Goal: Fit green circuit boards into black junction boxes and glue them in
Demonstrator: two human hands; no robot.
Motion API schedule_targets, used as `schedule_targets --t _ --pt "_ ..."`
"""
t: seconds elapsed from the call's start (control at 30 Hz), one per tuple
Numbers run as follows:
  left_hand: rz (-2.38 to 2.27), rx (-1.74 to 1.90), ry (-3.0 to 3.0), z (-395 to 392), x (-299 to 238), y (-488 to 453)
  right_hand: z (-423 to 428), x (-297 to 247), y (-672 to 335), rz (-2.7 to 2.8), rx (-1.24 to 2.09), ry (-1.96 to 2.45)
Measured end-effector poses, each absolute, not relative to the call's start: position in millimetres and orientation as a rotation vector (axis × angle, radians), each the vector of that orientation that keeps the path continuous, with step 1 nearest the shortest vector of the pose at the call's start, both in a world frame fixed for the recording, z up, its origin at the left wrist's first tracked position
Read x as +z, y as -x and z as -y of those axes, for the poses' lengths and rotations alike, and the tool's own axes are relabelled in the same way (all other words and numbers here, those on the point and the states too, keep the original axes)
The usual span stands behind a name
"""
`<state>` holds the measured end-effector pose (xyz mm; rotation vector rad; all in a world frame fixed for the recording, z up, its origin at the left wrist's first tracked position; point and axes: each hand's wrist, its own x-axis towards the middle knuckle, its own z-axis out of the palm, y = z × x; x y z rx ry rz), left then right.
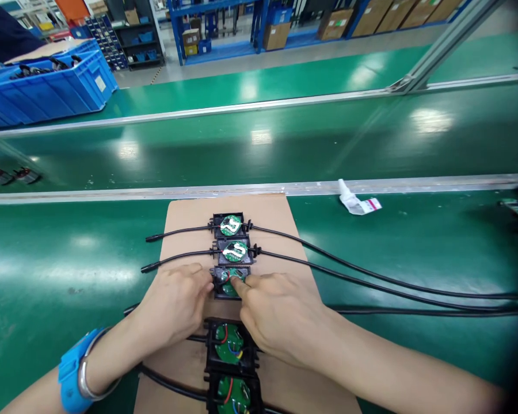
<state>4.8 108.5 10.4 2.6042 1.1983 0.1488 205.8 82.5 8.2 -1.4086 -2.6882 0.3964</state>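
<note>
Several open black plastic housings with round green circuit boards lie in a column on a cardboard sheet (190, 218). My left hand (176, 299) is closed at the left edge of the middle housing (219, 292), its fingertips against the side. My right hand (280, 313) reaches in from the right; one fingertip presses on the green board (229, 286), and the other fingers curl by the housing's right edge. Beyond are two housings (235, 251) whose boards carry white strips. Nearer me, a housing (211, 362) shows red, blue and yellow wires on its board.
Black cables (371, 267) run off to the right across the green tabletop (90, 247). A crumpled white wrapper (356, 202) lies behind them. At the back left stands a blue crate (52, 92) holding black parts. A metal rail (125, 194) crosses behind the cardboard.
</note>
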Motion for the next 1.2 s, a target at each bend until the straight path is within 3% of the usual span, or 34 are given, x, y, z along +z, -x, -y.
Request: schedule_targets --t 0.3,0.5,0.8,0.93,1.07,1.2 --pt "-1.420 -0.152 -2.829 -104 2 -24 -82 6 -206 2.662 0.441 1.388" --pt "-1.292 0.165 -2.936 -86 0 -10 -79 10 -206 2.675 0.378 1.409" --pt "-1.325 -0.206 -3.053 -62 -19 -24 -86 15 -211 2.632 0.657 1.473" --pt "-1.229 -0.112 -2.961 -74 -5 -17 -88 20 -223 2.611 0.764 1.401" --pt "-1.207 0.209 -2.859 -85 6 -11 -85 24 -235 2.505 0.892 1.433" --pt "-0.915 0.335 -2.771 -94 1 -13 -79 24 -234 2.496 0.851 1.500"
